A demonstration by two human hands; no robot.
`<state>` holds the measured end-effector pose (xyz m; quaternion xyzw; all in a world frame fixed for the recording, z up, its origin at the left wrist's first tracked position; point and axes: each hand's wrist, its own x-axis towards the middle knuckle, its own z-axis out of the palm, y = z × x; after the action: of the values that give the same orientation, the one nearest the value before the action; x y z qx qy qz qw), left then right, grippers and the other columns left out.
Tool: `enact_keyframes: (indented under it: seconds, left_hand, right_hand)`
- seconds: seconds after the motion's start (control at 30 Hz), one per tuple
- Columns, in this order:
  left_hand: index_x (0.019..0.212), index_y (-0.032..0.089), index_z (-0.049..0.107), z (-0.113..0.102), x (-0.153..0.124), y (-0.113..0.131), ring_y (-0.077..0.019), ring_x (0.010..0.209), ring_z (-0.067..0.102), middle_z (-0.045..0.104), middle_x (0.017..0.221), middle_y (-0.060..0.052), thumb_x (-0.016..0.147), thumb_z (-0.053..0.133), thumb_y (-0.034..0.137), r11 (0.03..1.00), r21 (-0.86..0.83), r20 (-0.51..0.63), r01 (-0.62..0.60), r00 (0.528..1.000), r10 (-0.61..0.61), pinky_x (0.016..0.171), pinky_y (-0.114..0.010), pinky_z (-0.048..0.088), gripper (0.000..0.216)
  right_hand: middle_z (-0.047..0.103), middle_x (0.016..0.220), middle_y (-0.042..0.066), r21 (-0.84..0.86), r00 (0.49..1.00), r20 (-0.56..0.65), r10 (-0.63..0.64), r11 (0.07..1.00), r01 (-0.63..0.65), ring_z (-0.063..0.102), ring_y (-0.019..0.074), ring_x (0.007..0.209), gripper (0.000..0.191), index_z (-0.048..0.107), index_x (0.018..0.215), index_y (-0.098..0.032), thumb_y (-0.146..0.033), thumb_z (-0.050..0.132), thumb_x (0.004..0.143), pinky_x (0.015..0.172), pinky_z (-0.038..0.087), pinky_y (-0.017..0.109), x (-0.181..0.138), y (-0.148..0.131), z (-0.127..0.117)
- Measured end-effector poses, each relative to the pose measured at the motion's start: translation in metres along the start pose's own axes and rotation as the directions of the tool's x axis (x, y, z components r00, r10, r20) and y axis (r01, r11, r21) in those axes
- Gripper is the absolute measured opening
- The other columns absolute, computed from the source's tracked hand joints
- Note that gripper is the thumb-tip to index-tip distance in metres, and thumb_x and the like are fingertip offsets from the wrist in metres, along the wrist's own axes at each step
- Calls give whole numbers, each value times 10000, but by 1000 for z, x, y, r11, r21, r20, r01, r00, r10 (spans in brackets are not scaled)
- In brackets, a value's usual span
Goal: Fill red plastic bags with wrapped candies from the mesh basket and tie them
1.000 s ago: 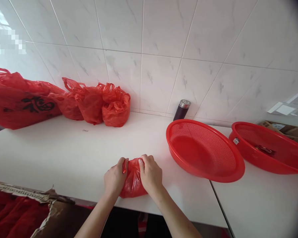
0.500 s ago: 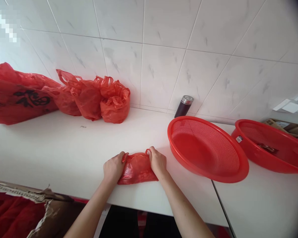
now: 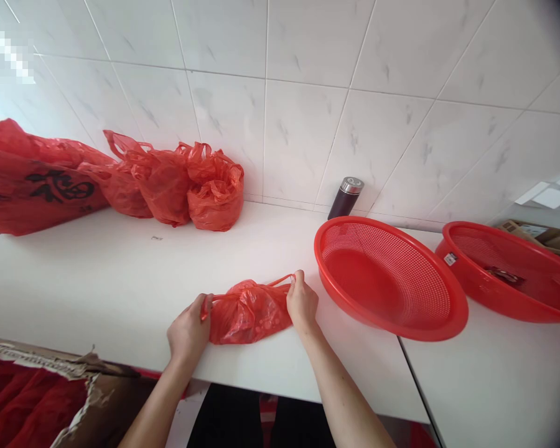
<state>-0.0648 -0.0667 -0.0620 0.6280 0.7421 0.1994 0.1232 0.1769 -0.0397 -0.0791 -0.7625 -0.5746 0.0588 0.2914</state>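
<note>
A red plastic bag [image 3: 251, 314] lies on the white table [image 3: 121, 286] near its front edge, with something bulky inside that I cannot make out. My left hand [image 3: 189, 330] is closed on a handle at the bag's left side. On the opposite side my right hand [image 3: 303, 302] pinches the other handle, which is pulled into a thin taut strip. Creases run across the bag's top between the two hands.
Right of the bag sits a red perforated basket [image 3: 378, 289], with another red basket [image 3: 490, 292] beyond it. A dark flask [image 3: 345, 199] stands by the tiled wall. Filled red bags [image 3: 163, 183] line the back left. An open carton [image 3: 107, 404] holds red material at front left.
My hands have moved apart, the left one leftward and slightly down, the right one slightly right. The bag's handles are now stretched out sideways and its top is gathered.
</note>
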Motion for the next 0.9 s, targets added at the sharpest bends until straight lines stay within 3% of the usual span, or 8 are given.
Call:
enact_keyframes:
  seconds: [0.17,0.3,0.43,0.5,0.57,0.67,0.8,0.9]
  left_hand:
    - [742,230,491,-17,-22,-9,-152,614,530,588,655,6,952,256,517,963,-250,-41,96,993,-109,585,-232,370,426]
    - [585,213,378,-26,-28,-1,-128,533,375,392,539,32,898,374,579,813,-563,46,148,988,-148,522,-238,327,482]
    - [697,207,505,-28,-26,0,-174,697,522,519,681,-6,892,365,598,736,-659,78,152,988,-135,642,-273,443,459]
    - [902,208,567,-24,-24,1,-218,903,578,610,906,-52,893,395,574,744,-666,-10,53,997,-80,803,-336,474,404]
    - [1107,221,541,-17,-20,7,-253,1120,535,593,1171,-91,862,500,529,811,-569,-120,-134,990,79,964,-399,420,397]
    - [1287,247,469,-7,-9,26,-282,1315,399,501,1379,-97,767,659,452,871,-374,-99,-320,947,306,1082,-440,311,590]
    - [1378,300,431,-3,8,55,-275,1253,478,581,1313,-51,758,651,356,895,-353,120,-273,935,333,1049,-428,346,660]
    - [1231,305,579,-4,15,64,-237,1018,613,682,1109,-26,773,606,324,889,-394,205,-235,920,334,879,-351,454,460]
  right_hand:
    - [611,676,11,176,996,-34,86,981,-78,541,176,559,245,506,958,-226,-268,264,960,513,266,258,5,4,-4]
    - [643,747,11,345,995,-28,99,935,-84,574,184,616,236,512,937,-240,-331,294,943,550,351,264,7,7,-8]
    - [653,765,10,514,996,-3,87,854,-73,596,174,623,251,514,920,-236,-403,328,943,605,431,279,4,10,-9]
    - [656,786,14,591,997,11,70,804,-63,604,161,626,265,515,939,-231,-436,347,944,615,460,275,3,10,-10]
    - [661,818,25,650,998,22,52,758,-54,619,153,651,293,512,976,-223,-472,361,942,614,483,265,1,9,-13]
    - [670,820,38,748,998,53,31,661,-60,633,152,670,331,506,1019,-207,-507,400,930,628,508,267,0,8,-19]
    - [694,948,78,878,992,121,-19,469,-98,666,177,799,353,490,1116,-200,-486,474,910,701,511,297,2,7,-28]
    - [661,1091,97,876,986,135,-96,477,-73,638,195,974,405,467,1198,-215,-455,531,878,790,505,319,1,4,-27]
